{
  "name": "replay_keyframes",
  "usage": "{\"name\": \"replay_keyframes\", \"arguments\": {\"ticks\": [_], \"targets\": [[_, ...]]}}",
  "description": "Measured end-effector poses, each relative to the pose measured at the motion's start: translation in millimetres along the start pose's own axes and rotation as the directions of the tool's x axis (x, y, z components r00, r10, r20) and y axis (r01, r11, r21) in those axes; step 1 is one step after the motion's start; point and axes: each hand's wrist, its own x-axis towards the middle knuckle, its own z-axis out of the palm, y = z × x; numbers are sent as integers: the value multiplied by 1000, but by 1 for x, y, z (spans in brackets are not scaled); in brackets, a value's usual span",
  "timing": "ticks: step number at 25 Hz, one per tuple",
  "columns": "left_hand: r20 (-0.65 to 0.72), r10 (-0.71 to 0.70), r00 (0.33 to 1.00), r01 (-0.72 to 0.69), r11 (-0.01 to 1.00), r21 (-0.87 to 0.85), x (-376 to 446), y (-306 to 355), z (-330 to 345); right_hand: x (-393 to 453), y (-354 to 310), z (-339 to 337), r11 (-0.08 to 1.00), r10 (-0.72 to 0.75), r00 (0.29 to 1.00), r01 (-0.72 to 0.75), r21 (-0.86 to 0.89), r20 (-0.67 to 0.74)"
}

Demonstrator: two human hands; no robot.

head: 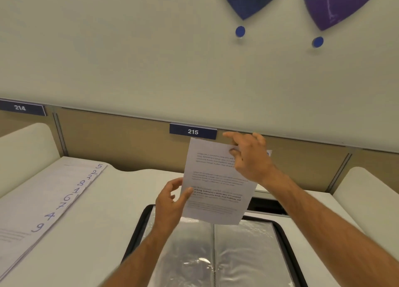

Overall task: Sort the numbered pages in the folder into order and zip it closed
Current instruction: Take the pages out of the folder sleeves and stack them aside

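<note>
Paper, one printed page (218, 185), hangs upright in the air above the open zip folder (216, 250), in front of the desk's back panel. Your right hand (251, 157) pinches its top right corner, and your left hand (170, 202) pinches its lower left edge with thumb on the front. The sheet looks light and floppy, likely to bend or crease, so hold it by opposite edges. To your left, a fanned row of pages (54, 200) lies on the desk (108, 232), handwritten numbers showing along their right edges, out of order. A plate reading 215 (192, 131) sits on the panel behind.
</note>
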Motion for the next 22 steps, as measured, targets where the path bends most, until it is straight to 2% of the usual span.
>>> {"name": "replay_keyframes", "arguments": {"ticks": [4,6,7,8,9,10,11,12,13,15,17,20,22], "targets": [[-61,-4,998,-1,997,-82,-7,11,-27,0,-26,2,995,44,995,-52,81,94],[-86,-21,996,14,997,-76,-10,12,-43,-3,-31,10,994,75,997,-77,79,19],[-93,-38,995,31,996,-83,-11,13,-52,-8,-33,16,985,141,989,-134,112,-51],[-101,-53,993,45,995,-84,-11,13,-61,-15,-34,23,945,266,960,-241,221,-91],[-109,-61,992,53,996,-72,-11,13,-71,-25,-36,33,841,415,908,-360,403,-57],[-116,-68,991,62,997,-53,-11,13,-82,-36,-39,45,656,536,842,-460,599,59],[-127,-76,989,72,997,-36,-11,13,-95,-48,-45,60,426,585,780,-528,734,222],[-134,-90,987,88,996,-19,-11,12,-109,-58,-51,79,233,581,725,-583,778,369],[-133,-104,986,105,994,-1,-11,12,-122,-68,-57,98,113,571,677,-626,772,465],[-143,-146,979,155,987,51,-8,9,-151,-79,-79,129,-5,561,622,-657,754,546],[-185,-192,964,215,969,118,-3,3,-190,-82,-113,156,-59,558,591,-672,738,583],[-247,-232,941,289,931,224,3,-6,-250,-79,-167,193,-79,527,591,-681,728,611],[-310,-228,923,322,897,302,3,-9,-290,-75,-203,218,-31,526,602,-692,721,601]]}}
